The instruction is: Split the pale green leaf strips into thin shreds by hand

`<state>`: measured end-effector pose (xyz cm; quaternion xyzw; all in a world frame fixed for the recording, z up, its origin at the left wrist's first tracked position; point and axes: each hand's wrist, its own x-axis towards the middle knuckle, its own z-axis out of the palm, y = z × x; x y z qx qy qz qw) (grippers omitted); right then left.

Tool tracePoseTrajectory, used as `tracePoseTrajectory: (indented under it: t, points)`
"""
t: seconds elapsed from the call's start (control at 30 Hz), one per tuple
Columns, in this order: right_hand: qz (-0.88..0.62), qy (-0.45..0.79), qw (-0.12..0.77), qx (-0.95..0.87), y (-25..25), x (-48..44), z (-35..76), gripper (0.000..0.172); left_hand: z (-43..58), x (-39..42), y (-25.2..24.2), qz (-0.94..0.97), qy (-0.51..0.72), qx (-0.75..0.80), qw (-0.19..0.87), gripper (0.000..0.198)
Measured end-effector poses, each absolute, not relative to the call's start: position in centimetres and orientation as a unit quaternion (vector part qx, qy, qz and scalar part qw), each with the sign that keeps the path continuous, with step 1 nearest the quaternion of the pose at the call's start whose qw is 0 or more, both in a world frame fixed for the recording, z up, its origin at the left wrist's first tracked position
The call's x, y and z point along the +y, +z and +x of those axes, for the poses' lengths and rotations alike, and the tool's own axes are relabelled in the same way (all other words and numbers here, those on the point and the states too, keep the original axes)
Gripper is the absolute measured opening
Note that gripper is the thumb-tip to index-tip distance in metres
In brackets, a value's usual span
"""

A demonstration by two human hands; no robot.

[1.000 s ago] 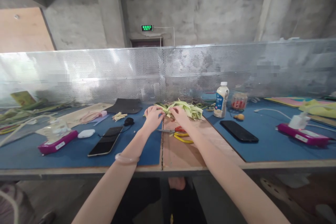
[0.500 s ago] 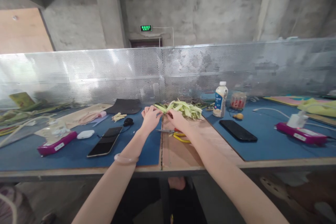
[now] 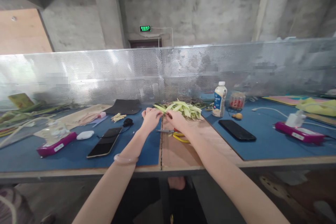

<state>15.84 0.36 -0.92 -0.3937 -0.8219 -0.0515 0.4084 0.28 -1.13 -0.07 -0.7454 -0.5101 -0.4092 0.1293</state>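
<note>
My left hand [image 3: 151, 118] and my right hand [image 3: 176, 119] are close together over the middle of the table, fingers pinched on a pale green leaf strip [image 3: 159, 107]. My fingers partly hide the strip. Right behind my right hand lies a heap of pale green leaf strips [image 3: 187, 108]. Under my right wrist rests a pair of scissors [image 3: 181, 137] with yellow handles, its blades pointing left. A pale bangle [image 3: 126, 159] circles my left wrist.
Phones lie on the left [image 3: 106, 141] and right [image 3: 237, 130]. A bottle [image 3: 219, 99] stands beside a jar [image 3: 237, 100]. Purple power strips [image 3: 56, 143] sit at both sides. A perforated metal screen [image 3: 105, 73] runs along the back edge.
Both hands stay almost in place, still pinching the leaf strip. My left fingers have drawn slightly closer together. The whole view has shifted very slightly.
</note>
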Motion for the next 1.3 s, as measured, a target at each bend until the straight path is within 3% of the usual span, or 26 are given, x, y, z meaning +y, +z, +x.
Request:
tracePoseTrajectory:
  t: [0.47,0.57,0.83,1.03,1.3]
  points:
    - [-0.379,-0.001,0.463,-0.801,-0.6,0.1,15.8,0.018,0.1,-0.8,0.3,-0.777,-0.402,-0.475,0.096,0.017]
    - [-0.352,0.053,0.492,-0.794,-0.9,0.6,15.9,0.017,0.0,-0.6,0.3,-0.777,-0.432,-0.458,0.012,0.017]
    - [-0.337,0.188,0.502,-0.774,-1.2,2.0,15.8,0.018,0.2,-0.8,0.5,-0.630,-0.550,-0.372,-0.403,0.027]
    - [-0.352,0.184,0.517,-0.758,-0.4,1.6,16.1,0.019,0.0,-0.8,0.6,-0.619,-0.560,-0.415,-0.363,0.031]
    - [-0.307,0.316,0.514,-0.736,-1.0,1.7,15.7,0.021,0.2,-0.9,0.6,-0.541,-0.574,-0.327,-0.520,0.025]
